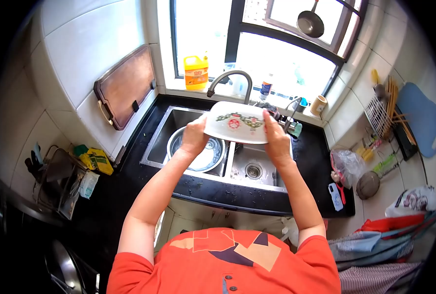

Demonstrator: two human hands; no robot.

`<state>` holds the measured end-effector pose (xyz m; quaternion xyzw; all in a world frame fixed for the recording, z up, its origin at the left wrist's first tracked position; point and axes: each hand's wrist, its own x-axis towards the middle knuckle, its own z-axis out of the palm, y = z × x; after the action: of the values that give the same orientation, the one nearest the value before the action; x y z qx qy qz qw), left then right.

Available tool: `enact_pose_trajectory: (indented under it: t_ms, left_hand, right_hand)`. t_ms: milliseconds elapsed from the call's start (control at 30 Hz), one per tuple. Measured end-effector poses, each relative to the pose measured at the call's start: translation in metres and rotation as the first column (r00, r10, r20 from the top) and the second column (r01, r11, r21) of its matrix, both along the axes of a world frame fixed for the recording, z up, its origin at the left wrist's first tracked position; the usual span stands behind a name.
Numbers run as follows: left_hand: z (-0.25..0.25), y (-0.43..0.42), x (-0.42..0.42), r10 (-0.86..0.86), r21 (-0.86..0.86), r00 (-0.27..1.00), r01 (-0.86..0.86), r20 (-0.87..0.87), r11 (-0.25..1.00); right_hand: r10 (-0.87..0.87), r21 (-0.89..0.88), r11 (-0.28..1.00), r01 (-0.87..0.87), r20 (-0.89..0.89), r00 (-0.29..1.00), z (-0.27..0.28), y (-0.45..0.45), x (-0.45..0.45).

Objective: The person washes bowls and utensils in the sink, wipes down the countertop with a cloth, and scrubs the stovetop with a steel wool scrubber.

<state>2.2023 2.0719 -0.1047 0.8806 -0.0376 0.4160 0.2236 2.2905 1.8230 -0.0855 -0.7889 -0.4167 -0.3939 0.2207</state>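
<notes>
Head view: the plate (233, 133) is held above the sink (231, 169), spanning both hands. Left hand (194, 138) grasps its left end; right hand (278, 142) grasps its right end, thumb over the near face.

Edges: beyond the hands, the faucet (249, 81) rises behind the plate's far edge, limiting room on that side. Toward the person from both hands run the sink's front rim and the black counter (218, 193). Below and right of the left hand, a bowl (220, 160) occupies the left basin; left of and below the right hand, the drain (253, 170) shows in the right basin.

Labels: the yellow jug (196, 77), beyond the left hand, bears an orange label, its characters too small to read surely. The white bottle (266, 87), beyond the right hand, has a blue label, illegible. Red and green decoration marks the plate.
</notes>
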Motion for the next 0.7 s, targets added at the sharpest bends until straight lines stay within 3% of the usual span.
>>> enact_pose_trajectory:
  t_ms: [67, 167, 233, 333, 367, 433, 467, 500, 567, 700]
  left_hand:
    - [-0.007, 0.012, -0.015, 0.098, 0.064, 0.995, -0.096, -0.034, 0.993]
    - [-0.035, 0.033, -0.031, 0.283, 0.218, 0.935, -0.237, -0.215, 0.947]
    - [-0.049, 0.039, -0.039, 0.348, 0.3, 0.91, -0.275, -0.225, 0.913]
    - [-0.055, 0.039, -0.048, 0.382, 0.42, 0.913, -0.294, -0.144, 0.859]
    - [-0.049, 0.037, -0.052, 0.392, 0.474, 0.897, -0.26, -0.204, 0.841]
    - [-0.042, 0.034, -0.059, 0.369, 0.505, 0.917, -0.248, -0.153, 0.827]
    - [-0.039, 0.036, -0.062, 0.377, 0.492, 0.902, -0.236, -0.209, 0.838]
    - [-0.033, 0.039, -0.067, 0.346, 0.512, 0.932, -0.246, -0.109, 0.823]
    - [-0.032, 0.049, -0.068, 0.355, 0.534, 0.935, -0.292, -0.017, 0.793]
    - [-0.031, 0.065, -0.069, 0.354, 0.496, 0.935, -0.315, 0.017, 0.809]
  right_hand:
    - [-0.065, -0.142, 0.989, 0.05, -0.097, 0.993, -0.02, 0.009, -0.006]
    - [0.091, -0.253, 0.953, -0.167, -0.286, 0.954, -0.015, 0.018, -0.054]
    - [0.138, -0.35, 0.905, -0.241, -0.293, 0.946, -0.006, 0.034, -0.083]
    - [0.266, -0.359, 0.877, -0.32, -0.193, 0.944, -0.017, 0.066, -0.095]
    - [0.304, -0.366, 0.863, -0.348, -0.174, 0.937, -0.019, 0.078, -0.096]
    - [0.267, -0.415, 0.856, -0.308, -0.154, 0.951, -0.016, 0.1, -0.091]
    - [0.342, -0.299, 0.875, -0.382, -0.179, 0.923, -0.017, 0.112, -0.083]
    - [0.338, -0.271, 0.886, -0.376, -0.176, 0.924, -0.015, 0.12, -0.076]
    - [0.34, -0.231, 0.875, -0.426, -0.335, 0.879, -0.008, 0.135, -0.059]
    - [0.396, -0.14, 0.816, -0.56, -0.57, 0.72, -0.002, 0.148, -0.034]
